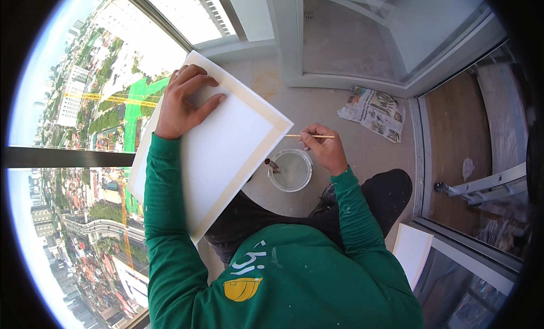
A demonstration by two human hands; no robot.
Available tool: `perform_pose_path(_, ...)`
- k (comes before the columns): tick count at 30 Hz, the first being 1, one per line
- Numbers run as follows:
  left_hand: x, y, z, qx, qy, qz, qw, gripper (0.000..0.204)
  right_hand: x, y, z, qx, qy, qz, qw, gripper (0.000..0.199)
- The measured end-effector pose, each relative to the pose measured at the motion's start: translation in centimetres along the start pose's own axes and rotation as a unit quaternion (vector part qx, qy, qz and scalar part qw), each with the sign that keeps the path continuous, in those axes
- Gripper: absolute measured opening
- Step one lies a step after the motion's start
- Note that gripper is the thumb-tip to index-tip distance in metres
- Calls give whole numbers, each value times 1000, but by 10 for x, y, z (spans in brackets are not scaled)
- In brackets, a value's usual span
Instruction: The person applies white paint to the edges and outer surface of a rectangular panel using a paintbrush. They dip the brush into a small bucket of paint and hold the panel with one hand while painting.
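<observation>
A white board (pixel 226 125) with tan tape along its edges leans at a slant over my lap and against the window side. My left hand (pixel 187 97) rests on its upper left part, fingers loosely bent and thumb apart, nothing visible between them. The left forearm lies across the board. My right hand (pixel 326 148) pinches a thin wooden stick (pixel 293 136), which points left toward the board's right corner; its tip is too small to make out. Just below that stands a round clear glass bowl (pixel 309 169) of cloudy liquid, a brown object (pixel 272 165) leaning in it.
Folded newspaper (pixel 374 112) lies on the floor to the right. Tall windows (pixel 73 158) close off the left side, with a city far below. Behind the glass at right is a metal ladder (pixel 493 183). Another taped white board (pixel 412 252) stands near my right elbow.
</observation>
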State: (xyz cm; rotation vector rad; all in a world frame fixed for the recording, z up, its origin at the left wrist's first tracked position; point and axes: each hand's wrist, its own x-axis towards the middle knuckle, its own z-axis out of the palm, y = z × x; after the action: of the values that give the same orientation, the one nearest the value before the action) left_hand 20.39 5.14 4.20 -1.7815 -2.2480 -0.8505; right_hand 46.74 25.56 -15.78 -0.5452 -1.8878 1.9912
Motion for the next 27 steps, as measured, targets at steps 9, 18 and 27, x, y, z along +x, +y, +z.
perform_pose_path(9, -6, 5, 6, 14, -38, 36, 999, 24, -2, -3, 5, 4, 9, -25, 1000, 15)
perform_pose_path(18, -6, 3, 9, 14, -23, 33, 999, 21, -39, -52, -3, 67, 127, -155, 977, 15)
perform_pose_path(27, 2, 2, 19, 7, 7, 57, 998, 20, -117, -84, 11, -66, 181, -305, 933, 26)
